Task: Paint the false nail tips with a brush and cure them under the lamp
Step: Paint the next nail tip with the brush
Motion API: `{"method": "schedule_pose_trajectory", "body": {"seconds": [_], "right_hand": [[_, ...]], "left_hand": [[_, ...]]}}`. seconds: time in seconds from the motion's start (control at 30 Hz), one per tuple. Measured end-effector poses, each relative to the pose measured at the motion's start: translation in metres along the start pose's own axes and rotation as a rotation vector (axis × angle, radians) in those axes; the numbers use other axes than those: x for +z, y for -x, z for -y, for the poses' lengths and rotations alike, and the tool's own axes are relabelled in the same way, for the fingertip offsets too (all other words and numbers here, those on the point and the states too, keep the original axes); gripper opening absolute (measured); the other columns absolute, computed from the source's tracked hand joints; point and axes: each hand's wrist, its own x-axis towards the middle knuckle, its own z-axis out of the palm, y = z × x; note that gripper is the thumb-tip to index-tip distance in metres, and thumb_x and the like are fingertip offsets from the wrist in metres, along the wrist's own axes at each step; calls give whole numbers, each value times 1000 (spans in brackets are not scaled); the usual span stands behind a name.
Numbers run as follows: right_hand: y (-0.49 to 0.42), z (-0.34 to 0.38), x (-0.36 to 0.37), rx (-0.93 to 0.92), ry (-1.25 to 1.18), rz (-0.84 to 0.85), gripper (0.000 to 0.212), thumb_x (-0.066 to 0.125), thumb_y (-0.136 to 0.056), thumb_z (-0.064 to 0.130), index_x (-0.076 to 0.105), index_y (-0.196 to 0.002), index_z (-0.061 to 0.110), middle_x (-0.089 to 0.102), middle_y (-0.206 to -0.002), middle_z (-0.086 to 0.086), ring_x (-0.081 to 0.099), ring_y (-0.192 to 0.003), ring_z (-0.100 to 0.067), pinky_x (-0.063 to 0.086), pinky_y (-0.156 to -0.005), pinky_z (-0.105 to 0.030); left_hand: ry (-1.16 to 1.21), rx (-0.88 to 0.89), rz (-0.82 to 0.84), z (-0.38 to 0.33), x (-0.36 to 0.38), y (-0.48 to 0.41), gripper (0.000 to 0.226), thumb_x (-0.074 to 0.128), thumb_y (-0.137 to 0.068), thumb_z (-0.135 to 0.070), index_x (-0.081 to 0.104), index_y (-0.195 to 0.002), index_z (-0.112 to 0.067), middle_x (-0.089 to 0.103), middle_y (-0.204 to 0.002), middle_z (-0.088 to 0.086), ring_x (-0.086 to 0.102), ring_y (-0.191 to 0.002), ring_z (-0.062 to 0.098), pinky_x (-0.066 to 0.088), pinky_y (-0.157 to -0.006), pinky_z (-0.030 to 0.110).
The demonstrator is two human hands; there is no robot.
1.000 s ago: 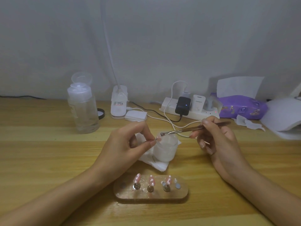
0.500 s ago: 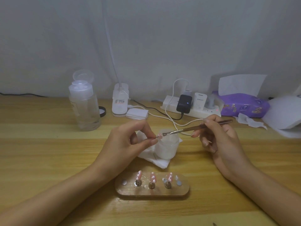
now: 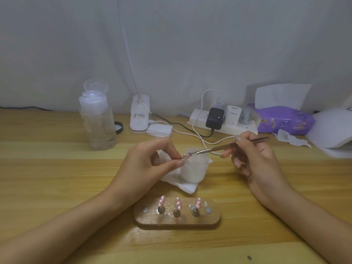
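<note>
My left hand (image 3: 152,164) pinches a small pink nail tip (image 3: 185,156) between thumb and forefinger, above a white jar (image 3: 194,170). My right hand (image 3: 253,159) holds a thin metal-handled brush (image 3: 224,148) whose bristle end touches the held tip. Near the table's front a wooden stand (image 3: 177,220) carries three pink nail tips with white dots (image 3: 178,203) upright on metal pegs. A white lamp (image 3: 333,128) sits at the far right edge, partly cut off.
A clear pump bottle (image 3: 97,121) stands at the back left. A white lamp base (image 3: 139,115), cotton pads (image 3: 159,129), a power strip (image 3: 222,121) with cables and a purple tissue pack (image 3: 283,120) line the back. A tissue (image 3: 182,183) lies under the jar.
The brush tip has moved left until it touches the held nail tip. My left hand stays nearly still with the tip pinched.
</note>
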Motion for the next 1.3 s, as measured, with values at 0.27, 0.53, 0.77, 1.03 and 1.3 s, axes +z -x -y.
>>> {"method": "schedule_pose_trajectory", "body": {"seconds": [0.27,0.53,0.77,1.03,1.3], "right_hand": [[1,1,-1,-18,-4,38,25,54,-96,24,55,-70,23,71,-69,-11,44,-43,-9,27,-38,-16],[1,1,0,-17,7,52,20,56,-92,28,52,-75,18,71,-71,-11,40,-42,-10,25,-38,-15],[3,2,0,-53,-5,84,19,55,-91,29,52,-74,20,72,-73,-13,45,-43,-10,28,-36,-13],[4,3,1,-61,-18,105,18,56,-88,32,55,-73,22,73,-74,-12,49,-45,-11,31,-38,-15],[2,2,-1,-65,-15,49,22,51,-97,24,50,-76,16,71,-69,-9,49,-45,-10,30,-38,-15]], "left_hand": [[55,-6,15,-3,0,1,12,81,-77,-27,69,-74,-28,70,-81,-9,39,-49,5,35,-51,14],[52,-9,20,-4,0,0,11,80,-77,-30,70,-74,-30,72,-83,-10,43,-51,4,37,-52,12],[65,-14,23,-5,0,1,11,78,-76,-36,69,-73,-30,72,-83,-9,43,-50,4,37,-51,11],[56,-18,33,-4,0,1,11,79,-76,-36,69,-74,-32,72,-84,-9,44,-50,3,37,-51,11],[57,-9,20,-4,0,1,18,74,-72,-46,69,-73,-29,72,-83,-9,45,-50,4,38,-52,12]]}}
